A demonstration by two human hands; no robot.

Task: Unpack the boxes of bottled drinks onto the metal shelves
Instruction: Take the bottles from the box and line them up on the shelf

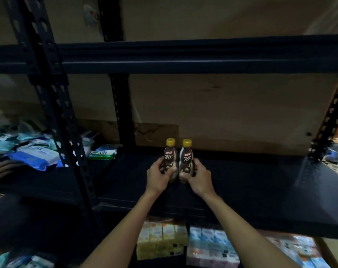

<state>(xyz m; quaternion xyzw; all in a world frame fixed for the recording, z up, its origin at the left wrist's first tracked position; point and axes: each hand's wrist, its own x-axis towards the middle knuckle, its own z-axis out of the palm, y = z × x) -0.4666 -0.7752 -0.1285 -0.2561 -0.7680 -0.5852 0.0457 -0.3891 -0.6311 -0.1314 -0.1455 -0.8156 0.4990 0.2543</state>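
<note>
Holding one bottle each: left hand [158,176] wraps left bottle [169,158], right hand [198,176] wraps right bottle [186,158], grips closed low on bodies. Bottles upright, touching, mid shelf [251,190], bases hidden. Likely light, rigid plastic, slick label; waist hold suits. Packs [34,157] far left.

The dark metal shelf [241,190] carries two brown plastic bottles with yellow caps [178,161], upright and touching, near its middle. On the neighbouring shelf board [38,186] lie blue and green soft packets [34,157].
</note>
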